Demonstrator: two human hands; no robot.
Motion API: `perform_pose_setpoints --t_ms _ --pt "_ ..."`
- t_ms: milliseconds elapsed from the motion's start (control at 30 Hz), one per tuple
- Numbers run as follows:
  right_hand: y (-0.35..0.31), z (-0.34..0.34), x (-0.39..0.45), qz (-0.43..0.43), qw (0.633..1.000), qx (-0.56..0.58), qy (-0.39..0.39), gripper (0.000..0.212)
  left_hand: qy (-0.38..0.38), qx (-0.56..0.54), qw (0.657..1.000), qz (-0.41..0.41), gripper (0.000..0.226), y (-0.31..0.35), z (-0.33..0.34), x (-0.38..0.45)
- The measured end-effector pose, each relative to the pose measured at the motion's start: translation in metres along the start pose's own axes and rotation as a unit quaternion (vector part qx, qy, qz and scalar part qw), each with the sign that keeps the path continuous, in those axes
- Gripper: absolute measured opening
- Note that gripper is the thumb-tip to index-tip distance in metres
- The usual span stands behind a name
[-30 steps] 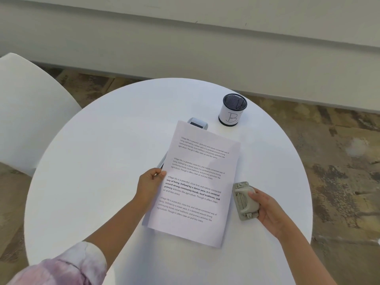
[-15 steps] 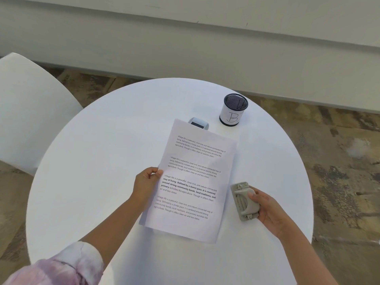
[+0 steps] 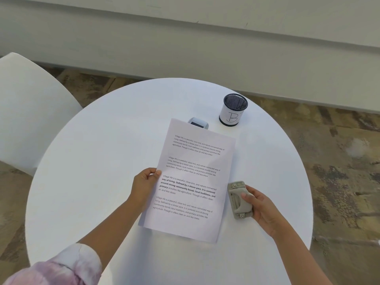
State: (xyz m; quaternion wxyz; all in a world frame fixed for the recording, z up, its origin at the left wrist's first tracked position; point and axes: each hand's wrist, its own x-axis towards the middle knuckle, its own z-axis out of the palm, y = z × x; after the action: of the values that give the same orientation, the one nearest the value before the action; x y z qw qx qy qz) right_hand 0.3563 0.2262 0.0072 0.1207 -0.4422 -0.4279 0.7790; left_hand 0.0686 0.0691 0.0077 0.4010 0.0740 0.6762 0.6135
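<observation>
A printed sheet of paper (image 3: 195, 171) with several text paragraphs is held just above the round white table (image 3: 98, 165). My left hand (image 3: 144, 185) pinches its left edge, thumb on top. To the right of the sheet, a grey hole punch (image 3: 236, 206) lies on the table. My right hand (image 3: 260, 206) grips it from the right side, fingers curled over its lever. A small gap separates the paper's right edge from the punch.
A black mesh cup (image 3: 234, 109) with a white label marked "B" stands at the table's back right. A small white device (image 3: 198, 123) peeks out behind the paper's top edge. A white chair (image 3: 26, 112) stands at the left.
The paper has shifted slightly left and toward me with my left hand. My right hand stays on the hole punch.
</observation>
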Motion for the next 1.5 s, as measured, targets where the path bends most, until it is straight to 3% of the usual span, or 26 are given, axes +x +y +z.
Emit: perform_pose_setpoints --t_ms 433,633,733,1000,1133,1267,1500 --pt "0.001 0.015 0.003 0.005 0.999 0.048 -0.009 0.074 -0.002 0.027 1.0 0.014 0.01 -0.007 0.004 -0.004" --pt "-0.001 0.019 0.0 -0.007 0.997 0.077 -0.016 0.044 0.024 0.036 0.999 0.021 0.009 -0.008 -0.002 0.0" --pt "0.0 0.02 0.0 -0.007 0.996 0.083 -0.015 0.041 0.021 0.036 0.999 0.02 0.013 -0.008 -0.002 -0.001" --pt "0.006 0.025 0.006 -0.025 0.995 0.097 -0.01 0.049 0.013 0.001 1.0 0.003 0.017 -0.021 0.009 -0.016" --pt "0.012 0.023 0.01 -0.022 0.992 0.125 0.008 0.075 0.022 -0.012 1.0 -0.011 0.013 -0.031 0.017 -0.026" --pt "0.016 0.022 0.012 -0.017 0.993 0.113 0.01 0.074 0.025 -0.017 0.999 -0.02 0.016 -0.037 0.022 -0.029" --pt "0.013 0.02 0.009 0.003 0.996 0.08 0.031 0.035 0.032 0.006 0.999 -0.022 0.015 -0.044 0.019 -0.02"
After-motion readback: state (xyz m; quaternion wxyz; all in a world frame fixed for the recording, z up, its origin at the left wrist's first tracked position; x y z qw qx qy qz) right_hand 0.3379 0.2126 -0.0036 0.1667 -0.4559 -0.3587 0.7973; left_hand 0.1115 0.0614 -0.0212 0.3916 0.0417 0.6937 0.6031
